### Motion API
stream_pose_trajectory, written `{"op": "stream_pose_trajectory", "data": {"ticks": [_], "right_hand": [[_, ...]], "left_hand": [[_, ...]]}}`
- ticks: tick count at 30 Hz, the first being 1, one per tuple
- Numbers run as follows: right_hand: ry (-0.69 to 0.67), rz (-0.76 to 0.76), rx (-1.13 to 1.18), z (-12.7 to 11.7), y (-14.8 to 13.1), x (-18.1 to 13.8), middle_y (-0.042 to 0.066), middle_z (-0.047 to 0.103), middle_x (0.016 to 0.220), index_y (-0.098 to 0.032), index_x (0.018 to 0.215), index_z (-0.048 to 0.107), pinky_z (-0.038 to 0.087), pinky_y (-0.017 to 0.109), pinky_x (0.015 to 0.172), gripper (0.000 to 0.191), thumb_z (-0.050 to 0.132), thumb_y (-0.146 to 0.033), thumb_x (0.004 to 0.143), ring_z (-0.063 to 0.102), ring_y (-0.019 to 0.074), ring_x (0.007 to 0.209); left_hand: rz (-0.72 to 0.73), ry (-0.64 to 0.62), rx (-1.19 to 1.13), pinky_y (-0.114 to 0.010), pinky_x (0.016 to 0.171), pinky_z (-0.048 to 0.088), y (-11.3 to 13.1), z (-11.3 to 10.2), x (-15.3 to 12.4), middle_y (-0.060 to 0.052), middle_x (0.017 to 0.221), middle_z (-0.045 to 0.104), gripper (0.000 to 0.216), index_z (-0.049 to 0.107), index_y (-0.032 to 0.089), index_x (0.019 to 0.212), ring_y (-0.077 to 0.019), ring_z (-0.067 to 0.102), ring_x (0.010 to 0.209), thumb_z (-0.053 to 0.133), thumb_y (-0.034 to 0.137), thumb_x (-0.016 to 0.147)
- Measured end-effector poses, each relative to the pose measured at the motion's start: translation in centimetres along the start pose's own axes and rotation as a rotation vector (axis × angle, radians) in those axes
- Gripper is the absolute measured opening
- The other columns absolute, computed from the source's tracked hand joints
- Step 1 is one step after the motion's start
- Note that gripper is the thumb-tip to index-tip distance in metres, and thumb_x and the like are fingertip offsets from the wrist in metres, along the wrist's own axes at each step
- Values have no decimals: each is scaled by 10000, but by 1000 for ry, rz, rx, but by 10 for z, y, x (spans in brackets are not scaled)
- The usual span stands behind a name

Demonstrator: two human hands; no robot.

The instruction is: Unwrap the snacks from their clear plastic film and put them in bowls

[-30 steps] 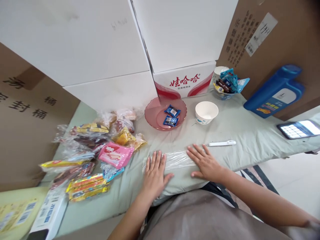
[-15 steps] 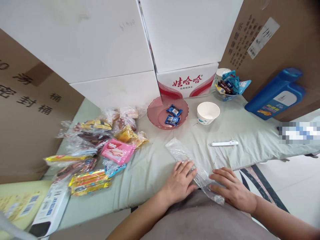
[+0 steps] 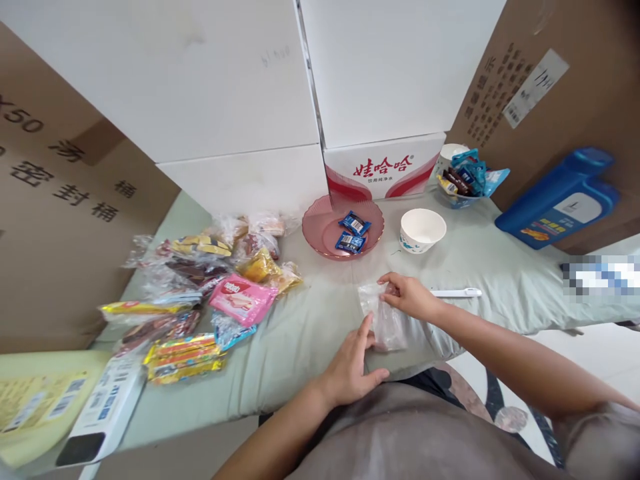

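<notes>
A clear plastic bag (image 3: 389, 325) lies folded over on the green cloth, close to the front edge. My right hand (image 3: 411, 295) reaches across its top, fingers curled with the upper edge of the plastic between them. At the lower left of the bag rests my left hand (image 3: 354, 365), thumb and index finger spread, fingertips touching the plastic's side. A white utility knife (image 3: 457, 293) lies just beyond my right hand, its left end hidden. Behind are a pink scalloped bowl (image 3: 319, 233) with two blue wrapped snacks (image 3: 351, 243) and a white paper cup (image 3: 419, 241).
A heap of packaged snacks, with a pink wafer packet (image 3: 243, 299), covers the left side. A clear bowl of sachets (image 3: 463, 197) and a blue bottle (image 3: 560, 200) stand at right. White boxes (image 3: 250, 180) and cardboard cartons (image 3: 65, 173) wall in the back and sides.
The long plastic bag is now folded to a shorter piece. My right hand has moved up and left to its top; my left hand has slid slightly down. The view has shifted slightly.
</notes>
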State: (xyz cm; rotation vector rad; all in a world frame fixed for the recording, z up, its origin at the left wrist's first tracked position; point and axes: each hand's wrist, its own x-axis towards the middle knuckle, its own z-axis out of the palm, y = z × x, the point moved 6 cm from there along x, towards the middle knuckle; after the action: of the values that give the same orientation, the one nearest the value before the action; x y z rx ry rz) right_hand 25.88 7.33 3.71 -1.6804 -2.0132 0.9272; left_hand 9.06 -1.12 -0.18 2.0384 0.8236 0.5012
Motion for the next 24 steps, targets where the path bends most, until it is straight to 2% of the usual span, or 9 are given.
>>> {"op": "stream_pose_trajectory", "data": {"ticks": [3,5,7,9,11,14,16,20,24], "right_hand": [[-11,83,-82,14,7,22,-20,679,757,-192,1066,624,425,221,630,255,642,-233,814,618,127,680],[-3,96,-120,21,6,25,-10,688,775,-196,1037,633,405,225,640,208,631,-249,836,621,132,702],[17,111,-161,25,6,23,13,699,813,-194,1025,632,388,238,647,183,607,-267,859,626,150,732],[34,122,-211,27,5,21,40,707,883,-191,1034,625,373,254,651,189,588,-283,873,633,173,773],[40,121,-256,29,3,20,61,707,963,-190,1058,614,366,266,657,207,571,-296,885,639,191,815],[39,113,-308,32,-1,18,75,693,1042,-193,1093,593,365,275,662,226,534,-310,909,642,201,850],[38,102,-368,35,-6,17,76,684,1055,-193,1110,579,364,274,656,231,502,-315,929,641,196,848],[24,36,-493,39,-8,14,86,661,998,-186,1070,587,359,279,633,245,409,-328,977,628,190,805],[154,59,-599,10,16,12,131,632,970,-152,1037,610,387,322,685,280,362,-272,985,595,237,841]], "left_hand": [[-10,-46,2,-496,1014,412,4,-3,5,-92,1178,628,913,134,230,1513,-272,544,1134,675,292,781],[3,-73,16,-476,994,428,8,-4,8,-85,1172,624,744,327,235,1435,-263,550,1103,676,306,782],[22,-85,33,-455,979,443,12,-4,9,-74,1143,631,622,435,231,1348,-254,550,1085,681,301,782],[39,-81,69,-436,956,464,17,-4,8,-68,1111,633,573,472,224,1303,-247,553,1063,692,296,779],[40,-14,148,-428,935,482,22,-9,6,-84,1133,612,565,476,214,1299,-252,550,1065,693,316,788],[23,229,311,-426,902,493,29,-30,9,-126,1168,562,470,496,181,1280,-258,549,1047,619,344,856],[58,320,375,-408,871,494,30,-41,20,-121,1101,574,314,558,170,1182,-242,557,993,539,320,906],[196,187,472,-408,864,475,17,-38,55,-80,927,615,121,625,180,873,-232,562,932,530,251,897],[182,161,530,-414,896,450,-3,-34,68,-70,908,610,63,612,182,784,-233,538,947,580,187,838]]}}
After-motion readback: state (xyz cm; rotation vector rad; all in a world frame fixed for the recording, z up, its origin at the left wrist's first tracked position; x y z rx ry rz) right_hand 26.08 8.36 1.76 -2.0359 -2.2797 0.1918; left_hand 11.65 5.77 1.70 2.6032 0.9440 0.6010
